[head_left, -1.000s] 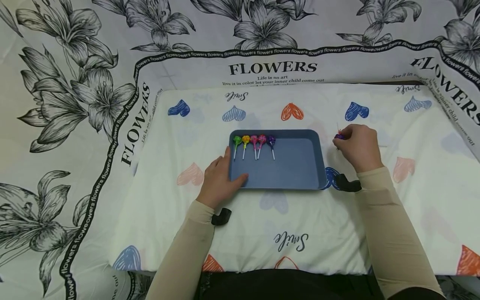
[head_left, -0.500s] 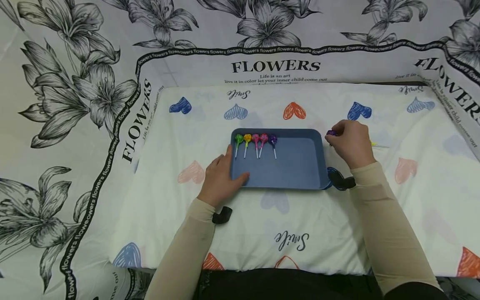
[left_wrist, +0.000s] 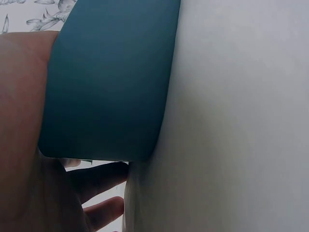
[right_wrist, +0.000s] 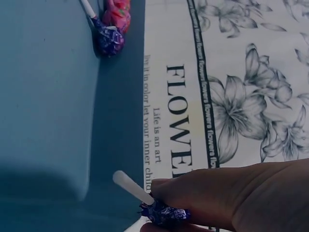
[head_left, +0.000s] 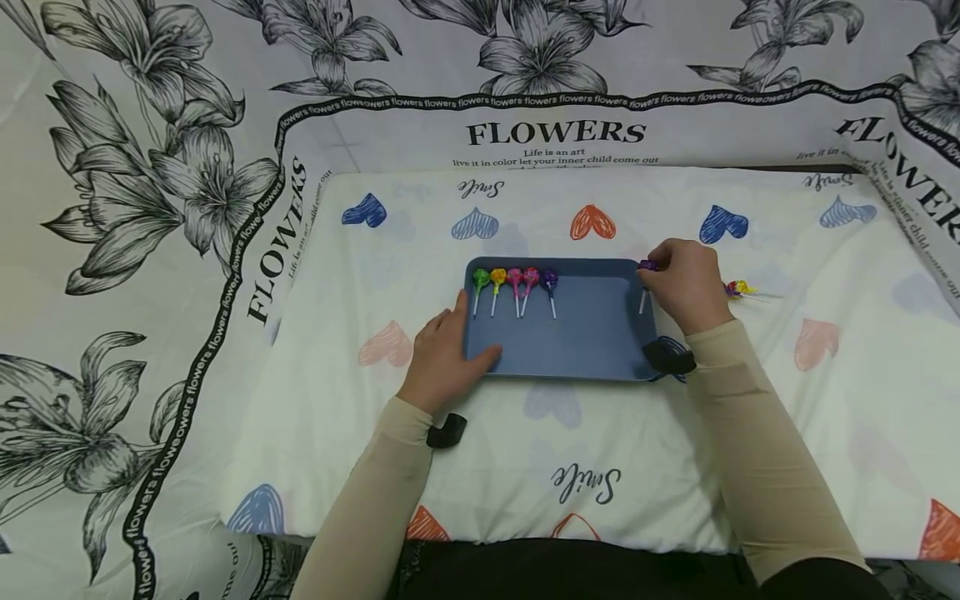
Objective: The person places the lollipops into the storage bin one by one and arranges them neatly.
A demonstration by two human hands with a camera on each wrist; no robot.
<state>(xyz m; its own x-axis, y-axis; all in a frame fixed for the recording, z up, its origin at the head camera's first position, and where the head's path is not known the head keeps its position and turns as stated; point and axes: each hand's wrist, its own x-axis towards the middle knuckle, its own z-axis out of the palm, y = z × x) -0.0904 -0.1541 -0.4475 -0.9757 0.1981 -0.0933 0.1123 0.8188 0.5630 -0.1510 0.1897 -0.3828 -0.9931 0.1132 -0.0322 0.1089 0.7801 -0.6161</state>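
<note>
A blue-grey tray [head_left: 570,342] lies in front of me. Along its back left side stand a green lollipop [head_left: 481,277], a yellow one, two pink ones and a purple lollipop [head_left: 551,280], sticks toward me. My left hand [head_left: 442,354] rests at the tray's left edge, fingers along the outside and thumb over the front rim. Above the tray's back right corner, my right hand [head_left: 690,283] pinches another purple lollipop [right_wrist: 164,214] by its wrapped head, between thumb and fingers. Its white stick points free of the hand.
On the cloth right of my right hand lies a bright yellow-wrapped lollipop [head_left: 739,288], partly hidden by the hand. The white heart-print cloth [head_left: 480,467] is spread under the tray, with a flower-print cloth [head_left: 360,142] around it. Black wrist cameras sit on both wrists.
My right hand has moved left with the purple lollipop, from beside the tray to over its right edge. The yellow-wrapped lollipop behind it has come into sight. The left hand stays put.
</note>
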